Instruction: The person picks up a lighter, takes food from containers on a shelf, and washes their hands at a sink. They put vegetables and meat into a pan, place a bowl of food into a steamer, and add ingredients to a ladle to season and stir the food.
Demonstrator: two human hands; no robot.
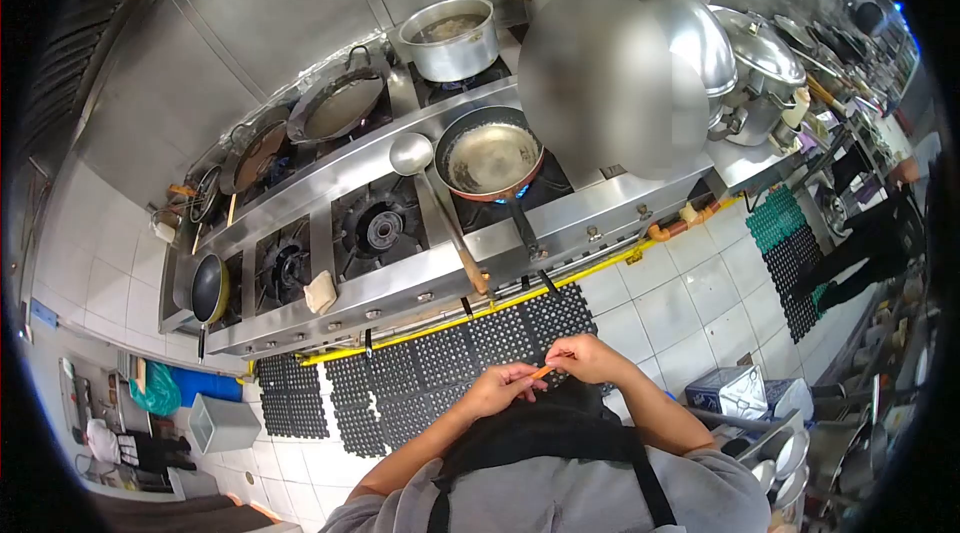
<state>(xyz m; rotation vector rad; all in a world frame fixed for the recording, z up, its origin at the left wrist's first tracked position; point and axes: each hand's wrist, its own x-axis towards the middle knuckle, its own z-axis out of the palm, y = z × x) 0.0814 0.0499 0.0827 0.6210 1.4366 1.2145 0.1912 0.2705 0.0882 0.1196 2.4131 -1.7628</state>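
In front of my black apron (pixel 545 428), both hands are closed around a small orange stick-like piece (pixel 542 372) whose kind I cannot make out. My left hand (pixel 502 389) has its fingers curled at the lower end. My right hand (pixel 585 359) pinches the other end. Ahead on the stove (pixel 320 295), a frying pan (pixel 495 155) with a shiny wet-looking bottom sits over a lit blue flame, its handle pointing toward me. A long-handled ladle (pixel 411 154) lies left of it, wooden grip over the stove's front edge.
Along the back stand a large pot (pixel 450 40) with liquid and a dark wok (pixel 338 105). A small pan (pixel 209 289) and a folded cloth (pixel 320 293) lie at the left front. Black rubber mats (pixel 420 373) cover the floor. A blurred patch hides part of the stove. Another person stands far right.
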